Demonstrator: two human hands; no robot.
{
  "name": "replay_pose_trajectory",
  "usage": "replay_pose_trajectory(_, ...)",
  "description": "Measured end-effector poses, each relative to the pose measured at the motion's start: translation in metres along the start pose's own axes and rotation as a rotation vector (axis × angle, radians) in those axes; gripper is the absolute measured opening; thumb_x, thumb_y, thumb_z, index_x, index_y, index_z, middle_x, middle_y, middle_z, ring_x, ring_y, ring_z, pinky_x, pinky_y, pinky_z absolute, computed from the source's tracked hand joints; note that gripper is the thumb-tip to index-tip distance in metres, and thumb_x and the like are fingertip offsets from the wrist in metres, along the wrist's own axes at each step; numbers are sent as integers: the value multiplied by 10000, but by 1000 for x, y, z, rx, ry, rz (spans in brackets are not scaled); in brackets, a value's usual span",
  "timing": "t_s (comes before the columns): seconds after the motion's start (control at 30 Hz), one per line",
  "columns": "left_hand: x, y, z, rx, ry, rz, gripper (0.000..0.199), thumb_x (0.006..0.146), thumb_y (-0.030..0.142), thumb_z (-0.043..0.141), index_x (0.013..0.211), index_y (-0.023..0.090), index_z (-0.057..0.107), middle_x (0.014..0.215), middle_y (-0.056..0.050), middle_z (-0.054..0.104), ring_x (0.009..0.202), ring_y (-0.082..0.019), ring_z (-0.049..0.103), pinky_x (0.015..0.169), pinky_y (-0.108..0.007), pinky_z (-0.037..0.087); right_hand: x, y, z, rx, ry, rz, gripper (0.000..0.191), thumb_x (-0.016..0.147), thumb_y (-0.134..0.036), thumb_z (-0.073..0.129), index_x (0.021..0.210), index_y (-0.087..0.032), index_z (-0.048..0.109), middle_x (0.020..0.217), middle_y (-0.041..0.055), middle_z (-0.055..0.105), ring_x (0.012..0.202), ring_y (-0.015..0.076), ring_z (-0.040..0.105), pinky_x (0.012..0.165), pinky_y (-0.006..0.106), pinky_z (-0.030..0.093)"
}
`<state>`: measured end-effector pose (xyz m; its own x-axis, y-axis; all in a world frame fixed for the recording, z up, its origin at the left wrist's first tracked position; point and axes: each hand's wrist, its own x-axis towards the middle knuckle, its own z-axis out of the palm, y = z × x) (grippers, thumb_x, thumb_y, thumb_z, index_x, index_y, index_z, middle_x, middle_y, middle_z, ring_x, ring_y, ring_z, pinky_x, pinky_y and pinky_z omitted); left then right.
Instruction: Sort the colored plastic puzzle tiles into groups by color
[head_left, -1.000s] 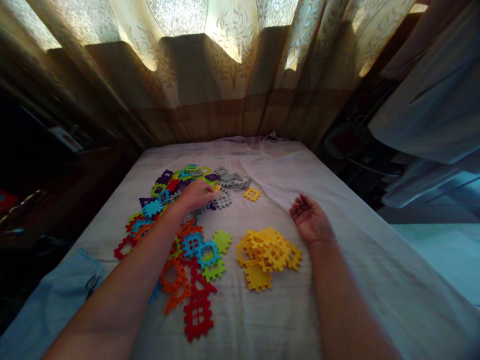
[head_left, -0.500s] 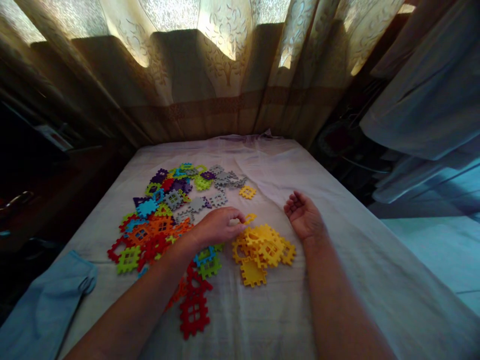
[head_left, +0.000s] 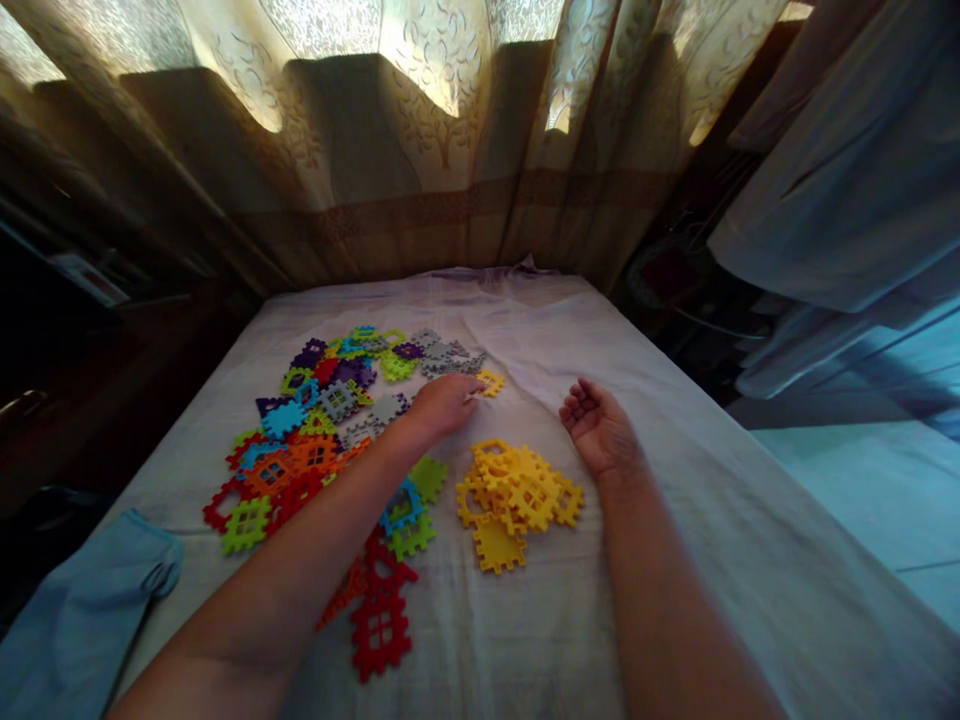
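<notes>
My left hand (head_left: 448,402) reaches over the sheet, its thumb and fingertips at the near left edge of a lone yellow piece (head_left: 491,383). Those fingers are pinched on that piece's edge. Nearer to me lies a heap of yellow interlocking pieces (head_left: 525,487). To the right of the heap my right hand (head_left: 598,425) rests palm up with loosely curled fingers, holding nothing. Grey pieces (head_left: 446,355) lie just beyond my left hand. Mixed orange, red, green, blue and purple pieces (head_left: 311,452) spread to the left, partly hidden by my left forearm.
A pale sheet (head_left: 540,330) covers the surface. Light blue cloth (head_left: 97,590) lies at the left edge. Patterned curtains (head_left: 442,150) hang behind the far edge, and pale cloth (head_left: 840,200) hangs at the right. Red pieces (head_left: 381,628) lie near the front.
My left hand has moved away from me, from beside the yellow heap to the lone yellow piece. The small yellow piece at its fingertips has left the heap's far edge. My right hand stays in place.
</notes>
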<state>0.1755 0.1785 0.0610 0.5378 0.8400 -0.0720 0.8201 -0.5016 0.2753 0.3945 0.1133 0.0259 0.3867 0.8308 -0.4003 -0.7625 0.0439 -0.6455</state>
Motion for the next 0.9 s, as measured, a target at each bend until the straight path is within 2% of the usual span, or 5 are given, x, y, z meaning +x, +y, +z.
replay_pose_trajectory(0.13,16,0,8,177,19,-24,353,909,258,484,1217,260,656,1178,-88,651,1055,-232,630,877,-332,498,0,0,0,-13,-16,-2,67,803,-184,662,744,-199,633,614,-54,659,499,61,592,495,155,522)
replay_pose_trajectory(0.4,22,5,0,236,4,-26,222,899,272,531,1003,169,700,1119,-125,633,1070,-261,601,886,-341,477,-5,-2,4,14,21,8,116,844,-145,585,747,-183,635,587,-51,648,483,55,582,481,153,513)
replay_pose_trajectory(0.6,-1,18,-3,31,38,106,213,884,327,588,1013,192,689,1082,-90,643,1042,-228,596,934,-346,470,-2,-1,2,-10,-10,-6,78,807,-177,662,738,-194,628,595,-56,653,482,57,584,489,151,518)
replay_pose_trajectory(0.7,-17,32,0,-43,-16,216,207,871,354,605,990,209,693,1051,-70,659,1012,-219,605,929,-348,475,-1,-1,1,-2,-8,-5,67,816,-175,647,752,-192,635,602,-53,659,489,56,588,493,152,519)
replay_pose_trajectory(0.9,-32,38,8,-137,-69,249,278,885,401,575,1065,224,690,1075,-61,698,1038,-215,624,953,-342,474,1,6,0,-78,-22,-111,92,754,-224,728,779,-197,644,637,-51,676,505,57,603,501,144,512)
